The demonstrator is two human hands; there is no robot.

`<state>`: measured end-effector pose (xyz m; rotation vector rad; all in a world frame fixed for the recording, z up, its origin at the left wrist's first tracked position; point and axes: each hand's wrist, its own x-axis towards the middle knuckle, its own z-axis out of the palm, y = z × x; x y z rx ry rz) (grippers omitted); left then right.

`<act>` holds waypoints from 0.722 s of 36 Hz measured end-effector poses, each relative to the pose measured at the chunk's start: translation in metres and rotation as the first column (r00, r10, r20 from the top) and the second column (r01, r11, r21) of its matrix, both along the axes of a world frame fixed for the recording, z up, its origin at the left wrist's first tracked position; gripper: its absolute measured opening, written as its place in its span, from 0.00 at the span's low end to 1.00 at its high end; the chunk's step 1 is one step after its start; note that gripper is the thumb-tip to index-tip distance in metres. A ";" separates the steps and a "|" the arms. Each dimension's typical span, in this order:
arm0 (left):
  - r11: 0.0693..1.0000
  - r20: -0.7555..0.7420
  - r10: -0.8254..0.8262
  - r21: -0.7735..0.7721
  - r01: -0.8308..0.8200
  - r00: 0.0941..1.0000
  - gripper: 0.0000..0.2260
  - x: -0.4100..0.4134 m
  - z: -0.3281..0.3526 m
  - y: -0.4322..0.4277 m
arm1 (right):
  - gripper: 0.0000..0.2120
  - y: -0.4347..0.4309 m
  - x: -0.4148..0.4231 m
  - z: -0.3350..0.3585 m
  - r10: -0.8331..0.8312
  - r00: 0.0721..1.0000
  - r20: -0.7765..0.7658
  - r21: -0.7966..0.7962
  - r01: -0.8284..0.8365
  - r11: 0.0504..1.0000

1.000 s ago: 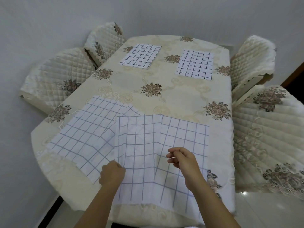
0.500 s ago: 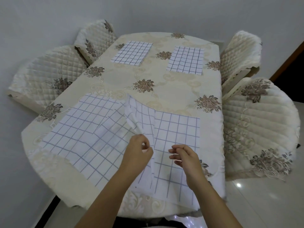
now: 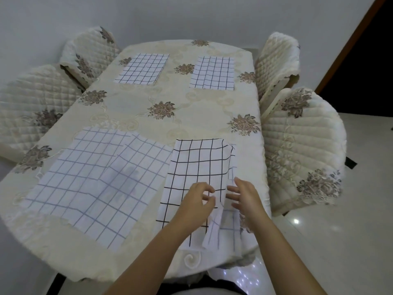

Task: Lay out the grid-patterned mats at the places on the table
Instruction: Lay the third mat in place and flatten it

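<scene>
Four white grid-patterned mats lie on the cream floral table (image 3: pixel 136 105). Two small ones sit at the far places: the far left mat (image 3: pixel 142 68) and the far right mat (image 3: pixel 212 73). The near left mat (image 3: pixel 93 182) lies spread flat and slightly askew. The near right mat (image 3: pixel 197 165) is folded over on itself, its dark-lined side up and a pale strip showing along its right edge. My left hand (image 3: pixel 196 202) pinches the folded flap's free edge. My right hand (image 3: pixel 244 194) hovers beside it over the pale strip, fingers spread.
Quilted cream chairs flank the table: two on the left (image 3: pixel 38 107) (image 3: pixel 89 50) and two on the right (image 3: pixel 276 60) (image 3: pixel 302 145). A dark doorway (image 3: pixel 361 71) opens at the far right. The near right mat hangs over the table's near edge.
My left hand picked up the near right mat's left edge and carried it over to the right, folding the mat and uncovering the near left mat. The right hand opened its fingers.
</scene>
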<state>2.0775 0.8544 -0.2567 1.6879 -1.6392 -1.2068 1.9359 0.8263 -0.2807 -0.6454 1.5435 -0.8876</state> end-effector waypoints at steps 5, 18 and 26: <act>0.993 0.085 0.110 0.023 -0.112 0.990 0.06 0.023 -0.018 -0.003 | 0.20 0.003 -0.005 -0.018 0.015 0.987 -0.159 0.035 -0.010 0.999; 0.978 0.672 -0.178 0.041 0.204 0.719 0.22 0.063 -0.069 -0.002 | 0.19 0.008 0.022 -0.034 0.263 0.594 -0.760 -0.061 -0.468 0.881; 0.997 0.595 -0.015 -0.057 0.060 0.803 0.19 0.060 -0.082 -0.005 | 0.20 -0.001 0.036 -0.044 0.348 0.556 -0.755 -0.014 -0.544 0.839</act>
